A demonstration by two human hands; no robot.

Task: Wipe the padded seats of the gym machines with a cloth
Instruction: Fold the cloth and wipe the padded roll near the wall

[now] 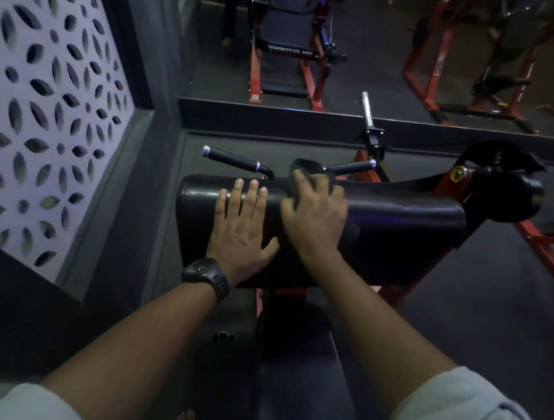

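Note:
A long black padded rest (pixel 400 226) of a red-framed gym machine lies across the middle of the view. My left hand (pixel 239 226) lies flat on the pad's left part, fingers straight; a black watch is on that wrist. Just to its right, my right hand (pixel 315 216) presses a dark cloth (pixel 300 168) onto the top of the pad with spread fingers. The hand is motion-blurred. Most of the cloth is hidden under the hand; only a dark fold shows past the fingertips.
Two black handles (pixel 236 160) stick out behind the pad, with a chrome weight peg (pixel 366 109) beyond. A patterned wall panel (pixel 45 108) is close on the left. A mirror at the back reflects red machines (pixel 288 55). The machine's seat (pixel 294 350) is below my arms.

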